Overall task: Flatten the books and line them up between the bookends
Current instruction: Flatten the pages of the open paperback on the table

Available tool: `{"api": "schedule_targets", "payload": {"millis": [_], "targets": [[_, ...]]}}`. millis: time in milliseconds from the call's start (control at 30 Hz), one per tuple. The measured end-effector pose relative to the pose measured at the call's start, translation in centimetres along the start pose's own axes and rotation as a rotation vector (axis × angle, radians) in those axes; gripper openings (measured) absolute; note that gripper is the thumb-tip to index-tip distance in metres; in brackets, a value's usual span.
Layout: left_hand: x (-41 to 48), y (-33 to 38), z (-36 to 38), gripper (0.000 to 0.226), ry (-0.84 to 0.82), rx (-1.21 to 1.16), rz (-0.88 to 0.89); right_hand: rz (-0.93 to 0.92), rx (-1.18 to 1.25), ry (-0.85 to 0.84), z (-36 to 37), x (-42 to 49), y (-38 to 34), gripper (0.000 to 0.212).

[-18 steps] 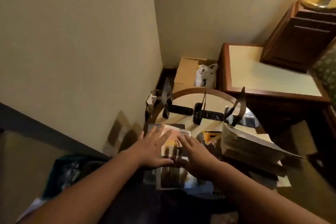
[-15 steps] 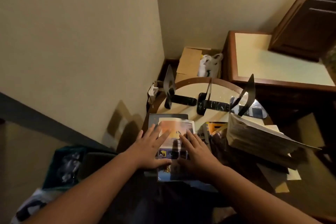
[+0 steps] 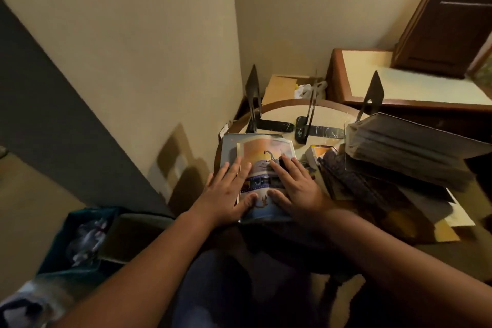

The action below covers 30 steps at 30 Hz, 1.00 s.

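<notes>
Left hand [image 3: 226, 192] and right hand [image 3: 295, 189]: both flat, fingers spread straight, palms pressing the illustrated book [image 3: 262, 160] on the round table [image 3: 282, 112]; nothing grasped.

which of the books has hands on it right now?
The thin picture book with the orange cover, flat on the left of the table: left hand and right hand press it. The thick book on the right sits splayed, untouched.
</notes>
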<state>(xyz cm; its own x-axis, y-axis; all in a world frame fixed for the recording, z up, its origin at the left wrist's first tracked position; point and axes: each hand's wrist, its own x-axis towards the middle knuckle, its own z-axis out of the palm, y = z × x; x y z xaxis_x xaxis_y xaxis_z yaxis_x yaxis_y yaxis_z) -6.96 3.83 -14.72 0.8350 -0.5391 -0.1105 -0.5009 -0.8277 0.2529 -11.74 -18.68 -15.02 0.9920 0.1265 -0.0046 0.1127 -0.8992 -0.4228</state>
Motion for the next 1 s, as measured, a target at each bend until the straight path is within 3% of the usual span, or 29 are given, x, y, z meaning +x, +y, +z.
{"api": "schedule_targets", "payload": {"millis": [167,333,533,700,767,900,1000], "targets": [[-3.9,1.4,0.5,0.077,0.054,-0.065,-0.053,0.105,-0.067,-0.041,-1.3,-1.5,-3.6,0.061],[-4.8,1.1,0.7,0.08,0.131,-0.131,-0.051,0.03,-0.058,0.015,-2.1,-2.6,-5.4,0.053],[-4.8,1.0,1.5,0.084,0.217,-0.312,-0.016,-0.045,-0.051,-0.036,-2.8,-2.8,-5.6,0.074],[-4.8,0.3,1.8,0.111,0.232,-0.447,0.02,-0.099,-0.066,-0.042,-2.8,-2.4,-5.0,0.087],[-4.7,0.0,1.8,0.113,0.22,-0.487,0.019,-0.11,-0.007,-0.004,-3.0,-2.6,-4.6,0.083],[-4.4,0.3,1.7,0.092,0.264,-0.64,0.086,-0.165,0.144,0.226,-3.2,-3.9,-3.9,0.066],[-4.0,1.6,0.9,0.085,0.307,-0.527,0.112,-0.215,0.245,0.438,-3.7,-4.9,-3.7,0.046]]}}
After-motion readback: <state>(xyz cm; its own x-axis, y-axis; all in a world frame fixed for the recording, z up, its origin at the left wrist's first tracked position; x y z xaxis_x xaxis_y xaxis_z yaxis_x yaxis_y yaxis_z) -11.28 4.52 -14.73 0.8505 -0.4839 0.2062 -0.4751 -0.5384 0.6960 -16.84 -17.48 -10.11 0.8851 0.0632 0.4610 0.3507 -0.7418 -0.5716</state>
